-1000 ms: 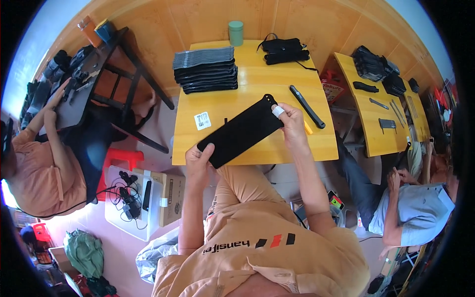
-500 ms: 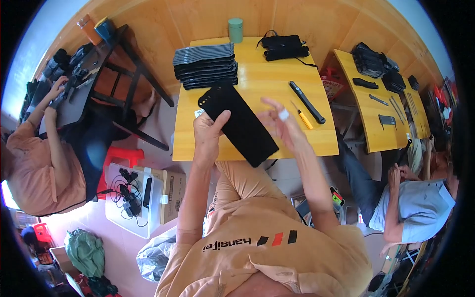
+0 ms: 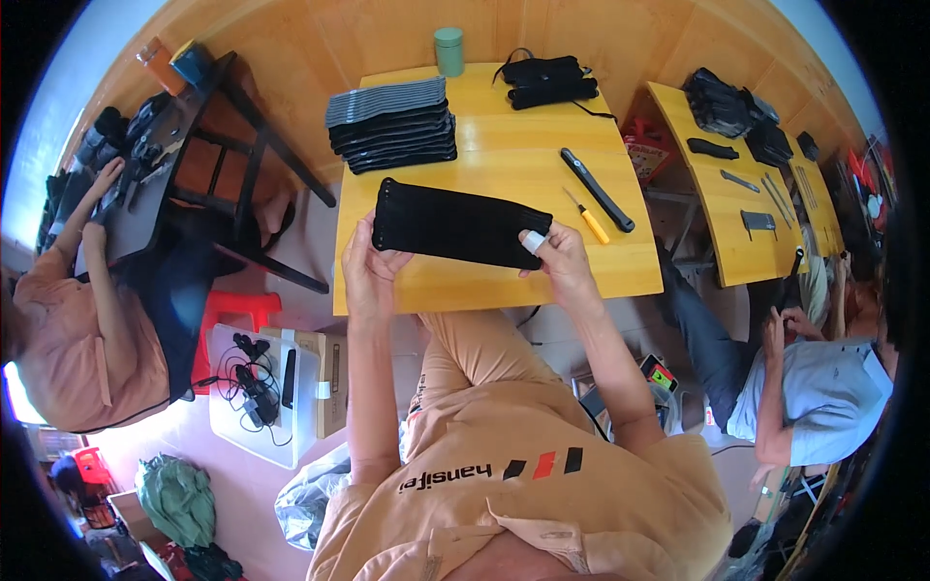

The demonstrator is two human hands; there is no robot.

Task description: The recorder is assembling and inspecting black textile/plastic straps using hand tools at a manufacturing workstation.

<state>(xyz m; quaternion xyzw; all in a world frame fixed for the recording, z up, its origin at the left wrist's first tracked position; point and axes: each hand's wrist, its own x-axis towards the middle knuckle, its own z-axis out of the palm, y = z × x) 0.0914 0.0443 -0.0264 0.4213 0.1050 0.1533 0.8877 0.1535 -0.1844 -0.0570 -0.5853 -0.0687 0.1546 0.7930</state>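
A flat black fabric sleeve (image 3: 455, 226) with a row of small holes along its left end is stretched level between my hands, above the yellow table (image 3: 426, 288). My left hand (image 3: 373, 261) holds its holed end from below. At the other end, my right hand (image 3: 559, 259), a white wrap round the thumb, pinches the corner. Behind the sleeve stands a stack of similar black and grey pieces (image 3: 392, 126). A yellow-handled screwdriver (image 3: 593, 225) and a long black bar-shaped tool (image 3: 597, 191) lie right of the sleeve.
At the table's back are a green canister (image 3: 449, 51) and a black strapped bundle (image 3: 549, 81). Co-workers sit at a dark table (image 3: 155, 208) on the left and a yellow bench (image 3: 722, 257) on the right. A clear bin (image 3: 281, 441) of cables stands on the floor.
The sleeve has turned from a steep slant to nearly level. My right hand, earlier free with fingers spread, has taken hold of its right end; my left hand has shifted left and lower.
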